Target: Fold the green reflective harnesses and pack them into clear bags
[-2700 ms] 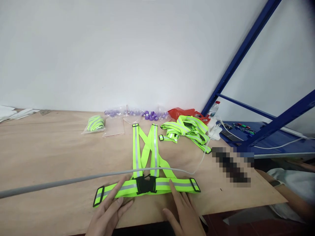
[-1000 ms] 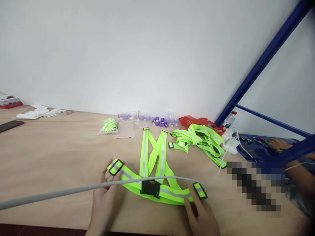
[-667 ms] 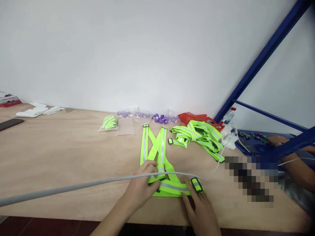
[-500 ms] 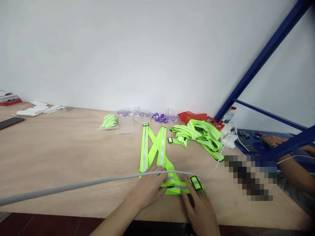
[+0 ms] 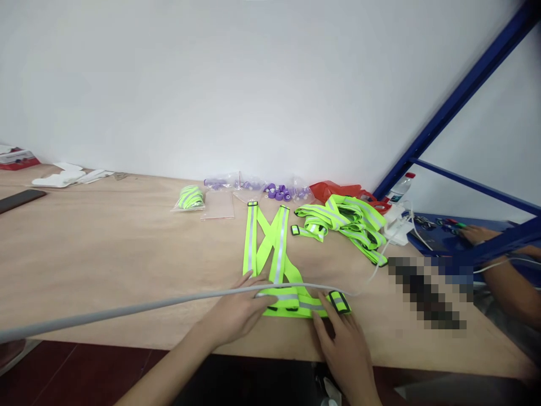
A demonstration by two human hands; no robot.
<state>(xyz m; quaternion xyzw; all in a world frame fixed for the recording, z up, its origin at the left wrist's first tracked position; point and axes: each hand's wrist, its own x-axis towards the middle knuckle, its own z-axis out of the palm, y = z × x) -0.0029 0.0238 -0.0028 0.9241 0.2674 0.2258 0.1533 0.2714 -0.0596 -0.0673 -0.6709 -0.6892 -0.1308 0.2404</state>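
A neon-yellow reflective safety harness [image 5: 280, 248] with silver stripes lies on the wooden table, its two straps crossed and pointing away from me. My left hand [image 5: 236, 311] grips the left end of its folded waist band, with thumb and fingers on either side of the band. On the band's right end, my right hand [image 5: 347, 344] lies flat with fingers apart, beside a black buckle [image 5: 339, 302]. A grey cable [image 5: 169, 301] passes in front of the view and covers part of the left hand and the band.
Along the wall sit a bagged harness [image 5: 190, 198], a flat clear bag [image 5: 218, 206], purple rolls [image 5: 278, 192] and a red bag [image 5: 336, 190]. More harnesses [image 5: 350, 220] are heaped right of centre. A co-worker's arm [image 5: 509, 287] shows beyond the blue metal frame [image 5: 456, 98].
My left hand has shifted left along the waist band, uncovering more of its folded end. The right hand stays on the band. The whole view has tilted slightly.
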